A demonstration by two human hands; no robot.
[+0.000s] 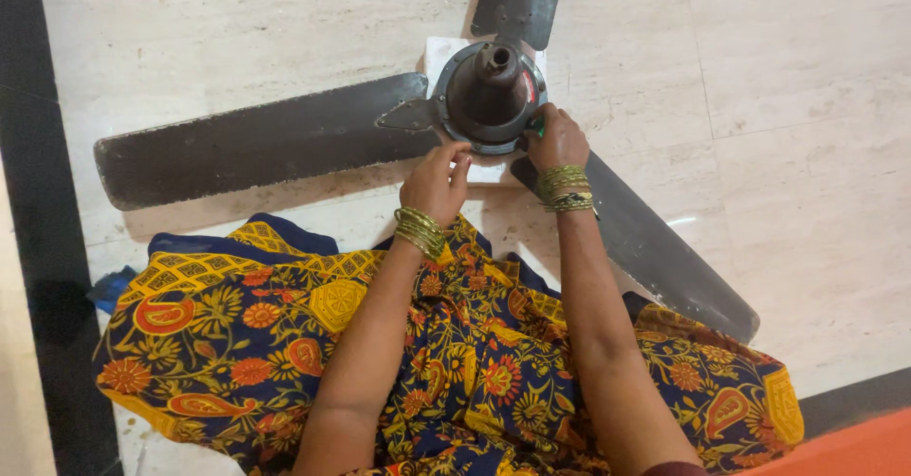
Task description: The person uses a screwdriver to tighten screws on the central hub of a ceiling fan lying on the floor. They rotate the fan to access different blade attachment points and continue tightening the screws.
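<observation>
Head view shows your ceiling fan (489, 96) lying on the floor (788, 153), all 3 blades (256, 144) attached. Your right hand (555, 139) pinches a small green thing at the hub; your left hand (435, 184), fingers curled and empty, touches the rim.

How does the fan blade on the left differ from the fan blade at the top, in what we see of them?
The left blade lies fully in view, from the hub to its rounded tip; the top blade is cut off by the picture's edge. The left blade runs sideways across the floor; the top blade points away from the person. Neither hand touches either. Both are dark, dusty and fixed to the same hub.
</observation>
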